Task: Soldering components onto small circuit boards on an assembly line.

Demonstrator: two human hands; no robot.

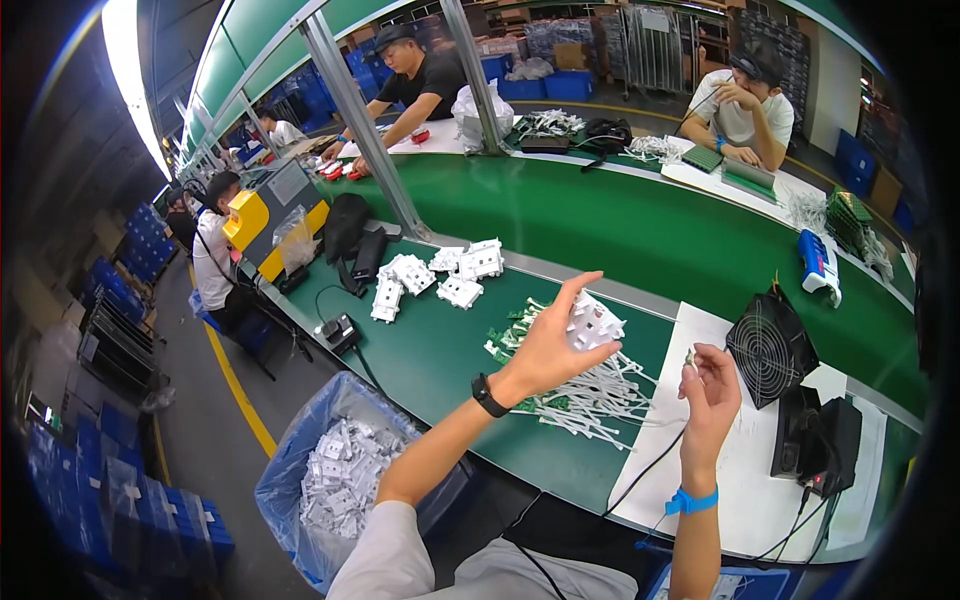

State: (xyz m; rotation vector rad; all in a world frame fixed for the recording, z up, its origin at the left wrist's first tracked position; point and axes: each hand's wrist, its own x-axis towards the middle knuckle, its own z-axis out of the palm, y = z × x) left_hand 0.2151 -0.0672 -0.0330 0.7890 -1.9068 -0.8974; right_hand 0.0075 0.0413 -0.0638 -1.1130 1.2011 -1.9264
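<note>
My left hand, with a black watch on its wrist, grips a white plastic housing between thumb and fingers. Under and beside that hand lies a pile of small green circuit boards with white cables fanned toward me. My right hand, a blue strap around its wrist, is raised over a white sheet. Thumb and fingers pinch a small piece, too tiny to name. Farther left, several more white housings are scattered on the green bench.
A blue bin lined with plastic holds many white housings at my left. On the right are a black fan and black power units with cords. Beyond the bench runs a green conveyor; a metal post rises at its edge. Co-workers sit across.
</note>
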